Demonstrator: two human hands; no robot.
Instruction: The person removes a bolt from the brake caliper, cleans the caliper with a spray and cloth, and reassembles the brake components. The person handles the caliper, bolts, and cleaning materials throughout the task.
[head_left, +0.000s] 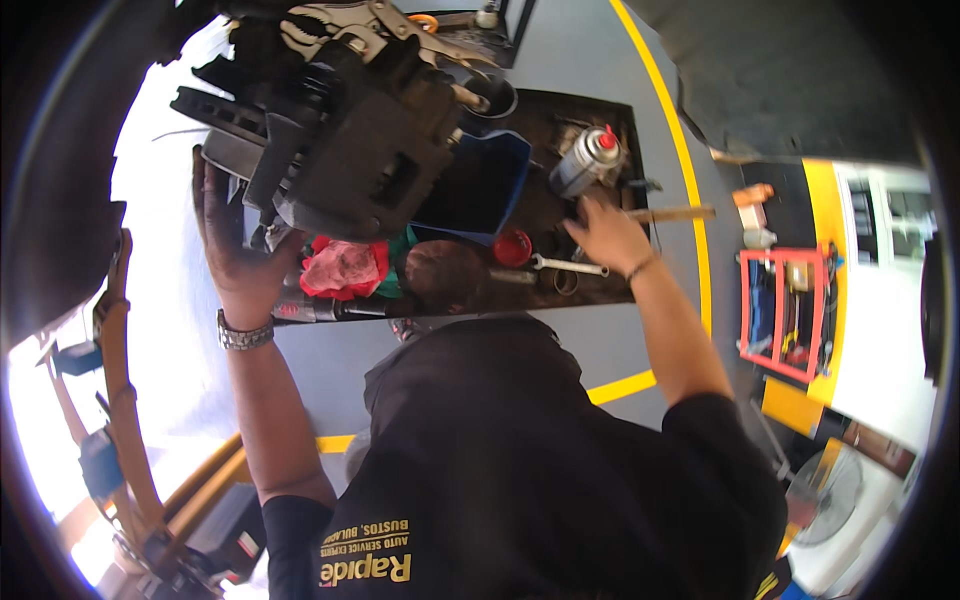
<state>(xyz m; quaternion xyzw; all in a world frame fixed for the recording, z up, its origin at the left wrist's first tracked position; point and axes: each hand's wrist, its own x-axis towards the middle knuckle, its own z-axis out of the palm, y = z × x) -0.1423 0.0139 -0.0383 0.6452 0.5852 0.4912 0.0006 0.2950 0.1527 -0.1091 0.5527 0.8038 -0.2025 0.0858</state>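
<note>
At the upper left hangs a dark brake caliper (365,150) over a brake disc (222,118). My left hand (240,240), with a metal watch on the wrist, is raised beside the disc, fingers stretched upward and thumb apart; whether it touches the metal is unclear. My right hand (610,238) reaches over a dark tool tray (535,110), its fingers slightly blurred and apart. Just beyond them stands a silver spray can (585,163) with a red nozzle. A wooden handle (675,213) sticks out past the tray's right edge, partly hidden by that hand.
The tray holds a blue-rimmed bin (480,185), a combination wrench (572,265), a red round cap (512,248) and a red rag (343,268). Locking pliers (400,30) sit above the caliper. Farther right stand a red tool cart (785,315) and a fan (828,497).
</note>
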